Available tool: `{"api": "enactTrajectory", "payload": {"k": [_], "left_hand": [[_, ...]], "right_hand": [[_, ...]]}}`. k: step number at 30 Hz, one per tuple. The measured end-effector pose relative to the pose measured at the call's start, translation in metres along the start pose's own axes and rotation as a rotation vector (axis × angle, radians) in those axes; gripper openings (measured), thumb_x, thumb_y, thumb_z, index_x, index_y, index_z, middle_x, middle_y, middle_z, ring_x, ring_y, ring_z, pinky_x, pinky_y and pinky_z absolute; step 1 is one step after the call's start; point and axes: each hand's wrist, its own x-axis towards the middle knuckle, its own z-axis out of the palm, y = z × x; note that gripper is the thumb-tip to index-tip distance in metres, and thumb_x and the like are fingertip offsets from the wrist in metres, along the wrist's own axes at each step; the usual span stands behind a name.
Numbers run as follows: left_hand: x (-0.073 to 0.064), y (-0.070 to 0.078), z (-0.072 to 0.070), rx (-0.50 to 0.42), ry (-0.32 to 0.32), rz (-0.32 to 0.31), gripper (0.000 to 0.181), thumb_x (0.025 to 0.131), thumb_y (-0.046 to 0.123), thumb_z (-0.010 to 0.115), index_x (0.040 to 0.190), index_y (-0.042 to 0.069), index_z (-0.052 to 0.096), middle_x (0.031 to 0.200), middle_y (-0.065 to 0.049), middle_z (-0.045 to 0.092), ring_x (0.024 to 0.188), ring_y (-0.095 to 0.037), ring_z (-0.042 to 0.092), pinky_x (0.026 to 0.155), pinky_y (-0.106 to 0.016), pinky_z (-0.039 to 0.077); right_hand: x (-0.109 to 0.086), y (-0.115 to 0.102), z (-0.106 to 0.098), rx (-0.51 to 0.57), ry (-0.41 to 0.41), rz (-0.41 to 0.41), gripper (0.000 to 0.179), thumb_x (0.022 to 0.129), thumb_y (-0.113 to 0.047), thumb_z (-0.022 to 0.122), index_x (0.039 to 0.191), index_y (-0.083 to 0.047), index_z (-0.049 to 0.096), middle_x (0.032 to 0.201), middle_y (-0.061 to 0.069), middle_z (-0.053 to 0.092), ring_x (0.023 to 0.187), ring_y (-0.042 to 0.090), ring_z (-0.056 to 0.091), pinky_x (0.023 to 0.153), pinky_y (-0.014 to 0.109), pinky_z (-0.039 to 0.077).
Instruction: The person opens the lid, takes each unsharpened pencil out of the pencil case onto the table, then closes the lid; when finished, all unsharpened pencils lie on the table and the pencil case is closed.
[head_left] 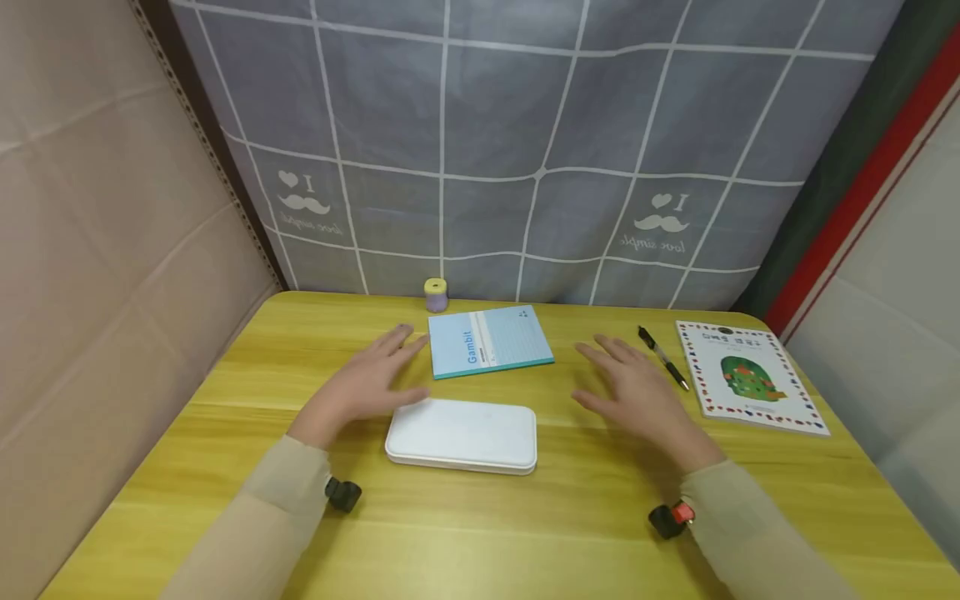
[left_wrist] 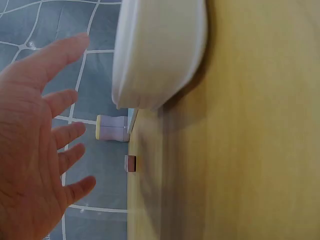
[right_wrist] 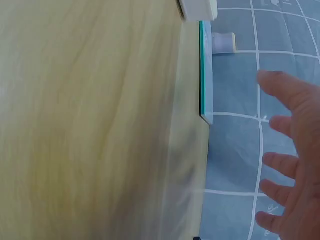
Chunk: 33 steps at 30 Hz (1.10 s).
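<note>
My left hand hovers with spread, relaxed fingers over the table, holding nothing. Its thumb overlaps the upper left corner of a white flat case with rounded corners in the head view. Beyond that case lies a light blue notebook marked "Gambit", between the two hands. My right hand is likewise spread and holds nothing, to the right of the notebook and case. A black pen lies just past it. The left wrist view shows the left palm and a small reddish block beyond the fingers.
At the table's back edge stands a yellow and lilac spool-shaped item. A white booklet with a green picture lies at the right. Behind the yellow wood-grain table hangs a grey checked curtain; pale walls flank both sides.
</note>
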Motion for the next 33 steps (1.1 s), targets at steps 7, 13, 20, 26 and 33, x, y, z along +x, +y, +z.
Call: {"api": "enactTrajectory", "payload": {"k": [7,13,20,26,33], "left_hand": [[-0.011,-0.003,0.004,-0.068,-0.021,0.07,0.088,0.096,0.066,0.063,0.164,0.018,0.037,0.163,-0.014,0.041,0.149,-0.04,0.037,0.118,-0.061,0.031],[-0.021,-0.005,0.01,-0.121,-0.099,0.12,0.092,0.091,0.072,0.066,0.162,0.019,0.041,0.152,-0.007,0.053,0.14,-0.03,0.049,0.115,-0.054,0.038],[-0.033,-0.006,0.018,-0.155,-0.149,0.131,0.101,0.083,0.073,0.072,0.163,0.021,0.038,0.155,-0.007,0.049,0.143,-0.031,0.046,0.115,-0.053,0.039],[-0.036,-0.004,0.02,-0.202,-0.17,0.145,0.104,0.079,0.071,0.078,0.164,0.027,0.037,0.157,-0.007,0.047,0.142,-0.03,0.047,0.115,-0.054,0.039],[-0.04,-0.01,0.023,-0.28,-0.157,0.183,0.111,0.074,0.059,0.09,0.164,0.022,0.037,0.162,-0.007,0.042,0.147,-0.033,0.04,0.117,-0.058,0.034]], "right_hand": [[0.002,-0.016,0.019,0.154,0.022,-0.136,0.068,0.091,-0.044,0.08,0.15,-0.019,0.058,0.151,0.014,0.056,0.136,0.043,0.052,0.11,0.064,0.039],[0.001,-0.043,0.03,0.27,-0.032,-0.269,0.065,0.087,-0.044,0.084,0.143,-0.019,0.064,0.144,0.005,0.063,0.134,0.03,0.056,0.111,0.056,0.042],[-0.003,-0.062,0.041,0.261,-0.103,-0.344,0.071,0.084,-0.057,0.083,0.144,-0.023,0.064,0.146,0.007,0.061,0.133,0.03,0.056,0.108,0.057,0.044],[-0.004,-0.068,0.046,0.236,-0.161,-0.327,0.071,0.082,-0.056,0.085,0.143,-0.028,0.064,0.148,0.005,0.059,0.134,0.031,0.055,0.108,0.054,0.045],[-0.004,-0.074,0.046,0.27,-0.22,-0.272,0.062,0.08,-0.048,0.089,0.134,-0.029,0.068,0.149,0.005,0.057,0.134,0.032,0.053,0.108,0.053,0.046]]}}
